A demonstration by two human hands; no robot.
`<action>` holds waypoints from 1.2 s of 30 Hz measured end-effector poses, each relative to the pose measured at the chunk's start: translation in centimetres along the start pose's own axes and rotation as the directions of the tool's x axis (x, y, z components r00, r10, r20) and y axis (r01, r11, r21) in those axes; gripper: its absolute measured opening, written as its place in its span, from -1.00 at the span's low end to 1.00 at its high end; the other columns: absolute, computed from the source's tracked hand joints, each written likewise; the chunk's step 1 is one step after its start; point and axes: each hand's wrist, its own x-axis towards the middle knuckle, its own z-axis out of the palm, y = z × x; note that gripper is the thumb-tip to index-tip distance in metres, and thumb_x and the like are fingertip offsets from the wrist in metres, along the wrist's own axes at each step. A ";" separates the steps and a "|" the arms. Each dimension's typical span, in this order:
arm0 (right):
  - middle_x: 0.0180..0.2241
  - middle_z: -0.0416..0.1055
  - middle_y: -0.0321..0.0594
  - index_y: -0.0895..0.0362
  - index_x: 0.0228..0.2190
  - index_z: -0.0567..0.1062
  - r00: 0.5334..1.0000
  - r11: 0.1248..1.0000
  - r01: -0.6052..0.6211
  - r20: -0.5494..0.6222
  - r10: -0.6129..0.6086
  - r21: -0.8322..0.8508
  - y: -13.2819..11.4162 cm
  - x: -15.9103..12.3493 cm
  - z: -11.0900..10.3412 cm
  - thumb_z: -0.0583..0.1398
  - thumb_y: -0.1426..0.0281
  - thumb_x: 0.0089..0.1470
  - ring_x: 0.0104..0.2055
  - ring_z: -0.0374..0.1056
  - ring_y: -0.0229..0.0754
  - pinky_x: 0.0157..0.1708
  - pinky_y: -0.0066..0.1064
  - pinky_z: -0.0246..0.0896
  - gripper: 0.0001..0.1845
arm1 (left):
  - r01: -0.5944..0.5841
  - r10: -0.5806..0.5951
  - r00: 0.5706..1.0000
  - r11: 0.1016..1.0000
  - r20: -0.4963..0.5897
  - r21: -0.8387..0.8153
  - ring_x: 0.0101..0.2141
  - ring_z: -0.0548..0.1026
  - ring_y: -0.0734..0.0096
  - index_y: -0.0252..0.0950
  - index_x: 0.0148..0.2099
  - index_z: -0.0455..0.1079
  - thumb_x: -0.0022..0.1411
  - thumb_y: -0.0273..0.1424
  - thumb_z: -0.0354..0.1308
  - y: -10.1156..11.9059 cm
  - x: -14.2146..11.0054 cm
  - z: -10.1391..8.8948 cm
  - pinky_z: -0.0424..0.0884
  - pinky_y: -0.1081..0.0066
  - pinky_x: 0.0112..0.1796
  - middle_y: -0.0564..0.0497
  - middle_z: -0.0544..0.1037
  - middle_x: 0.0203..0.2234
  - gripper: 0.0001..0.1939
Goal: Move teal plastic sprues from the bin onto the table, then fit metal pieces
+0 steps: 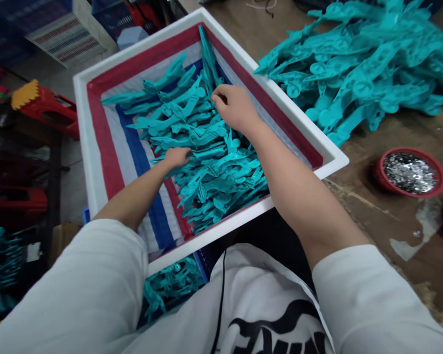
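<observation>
Since the teal plastic mouldings (pixel 206 167) lie tangled in the white crate (pixel 140 39), a hard tug could snap them. Grips of the left hand (pixel 176 158) and right hand (pixel 234 108) sit half-closed on them; any clamp is unclear.

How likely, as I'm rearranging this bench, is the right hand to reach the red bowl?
Probably yes, with a stretch: the right hand sits inside the white tray, so it must lift over the rim; beyond that, only worn bench top shows before the red bowl.

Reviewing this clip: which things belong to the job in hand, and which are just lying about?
Job: left hand, right hand, teal plastic pieces, white tray with striped lining, teal pile beside the tray.
Lying about: red bowl of silver pieces, red plastic item.
</observation>
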 end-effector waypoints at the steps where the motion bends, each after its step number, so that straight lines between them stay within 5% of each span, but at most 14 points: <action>1: 0.17 0.71 -0.21 0.09 0.19 0.64 0.999 1.000 0.009 0.041 -0.009 -0.012 0.1 -0.2 0.3 0.11 0.24 0.71 0.17 0.50 -0.16 0.36 -0.30 0.33 -0.65 | 0.015 -0.016 0.999 1.000 -0.034 -0.021 0.09 0.69 -0.06 -0.47 0.19 0.69 0.53 -0.56 0.24 -0.7 -0.2 -1.7 0.54 0.14 0.20 -0.29 0.77 0.06 -0.71; 5: 0.27 0.67 0.02 0.26 0.39 0.60 0.960 0.996 0.029 0.281 -0.005 -0.080 0.6 -0.9 1.7 0.30 0.28 0.57 0.26 0.55 0.03 0.35 -0.19 0.37 -0.49 | 0.029 -0.047 0.991 0.990 -0.128 -0.138 0.06 0.67 0.15 -0.52 0.28 0.64 0.68 -0.56 0.06 -3.2 -1.5 -5.4 0.54 0.20 0.23 -0.24 0.75 0.07 -0.64; 9: 0.22 0.69 0.07 0.22 0.34 0.66 0.919 0.996 -0.012 0.391 0.047 -0.092 1.8 -1.1 3.5 0.37 0.26 0.52 0.21 0.60 0.12 0.37 -0.05 0.45 -0.50 | 0.039 -0.039 0.999 0.983 0.007 -0.177 0.12 0.69 0.10 -0.36 0.34 0.60 0.67 -0.24 0.41 -3.8 -3.0 -1.0 0.68 0.00 0.22 -0.20 0.69 0.20 -0.62; 13: 0.13 0.73 -0.01 0.03 0.30 0.70 0.924 0.992 -0.035 0.375 0.078 -0.120 2.0 -1.4 3.6 0.38 0.24 0.50 0.17 0.62 0.10 0.37 -0.04 0.51 -0.56 | 0.017 0.003 0.994 0.982 0.107 -0.188 0.17 0.69 0.04 -0.34 0.40 0.57 0.67 -0.19 0.42 -2.5 -5.6 4.5 0.72 -0.02 0.19 -0.22 0.64 0.27 -0.55; 17: 0.00 0.77 -0.05 0.03 0.17 0.76 0.932 0.985 -0.023 0.353 0.083 -0.170 1.6 -1.7 3.0 0.34 0.38 0.48 0.06 0.67 0.07 0.16 -0.19 0.58 -0.68 | 0.049 -0.033 0.991 0.991 0.133 -0.122 0.25 0.65 -0.05 -0.29 0.40 0.58 0.64 -0.16 0.44 -1.5 -6.8 5.0 0.66 -0.13 0.28 -0.24 0.62 0.31 -0.53; 21: -0.08 0.79 -0.07 0.10 0.11 0.80 0.937 0.983 -0.013 0.341 0.077 -0.184 1.8 -1.1 3.4 0.34 0.43 0.46 -0.03 0.70 0.01 0.02 -0.33 0.56 -0.71 | 0.042 -0.023 0.974 0.996 0.227 -0.082 0.38 0.56 -0.32 -0.31 0.26 0.66 0.38 -0.25 0.61 -1.8 -5.5 3.2 0.48 -0.34 0.39 -0.31 0.66 0.27 -0.50; 27: -0.04 0.81 -0.06 0.14 0.22 0.80 0.920 0.988 -0.048 0.378 0.102 -0.149 1.9 -1.4 3.7 0.31 0.44 0.49 0.00 0.73 0.00 0.06 -0.38 0.57 -0.62 | 0.066 0.015 0.912 0.981 0.409 -0.182 0.05 0.71 0.12 -0.34 0.26 0.63 0.63 -0.18 0.47 -1.4 -3.4 -1.2 0.74 0.06 0.12 -0.15 0.69 0.12 -0.62; 33: -0.08 0.79 0.04 0.23 0.21 0.78 0.945 0.996 -0.079 0.315 0.090 -0.049 2.2 -1.4 3.2 0.26 0.42 0.55 -0.01 0.71 0.04 0.11 -0.29 0.56 -0.62 | 0.080 0.057 0.950 0.906 0.307 -0.416 -0.20 0.76 -0.08 -0.23 -0.12 0.61 0.23 -0.14 0.63 -4.9 -5.0 -11.0 0.71 0.17 -0.19 -0.03 0.72 -0.32 -0.63; 35: -0.10 0.78 0.05 0.24 0.08 0.81 0.955 0.998 -0.061 0.293 0.055 0.011 1.8 -1.4 3.1 0.25 0.36 0.56 0.00 0.69 0.07 0.15 -0.23 0.55 -0.66 | 0.076 0.099 0.965 0.777 0.241 -0.625 -0.28 0.76 -0.07 -0.22 -0.08 0.57 0.16 -0.08 0.66 -6.0 -7.2 -13.4 0.71 0.16 -0.24 -0.06 0.72 -0.33 -0.52; 36: -0.12 0.77 0.05 0.23 0.00 0.82 0.957 0.998 -0.047 0.289 0.031 0.050 1.4 -1.4 3.3 0.26 0.31 0.57 0.00 0.69 0.08 0.17 -0.21 0.55 -0.66 | 0.050 0.112 0.981 0.640 0.157 -0.767 -0.32 0.76 -0.04 -0.23 -0.04 0.55 0.15 -0.05 0.68 -5.8 -8.3 -13.9 0.71 0.15 -0.26 -0.09 0.73 -0.32 -0.45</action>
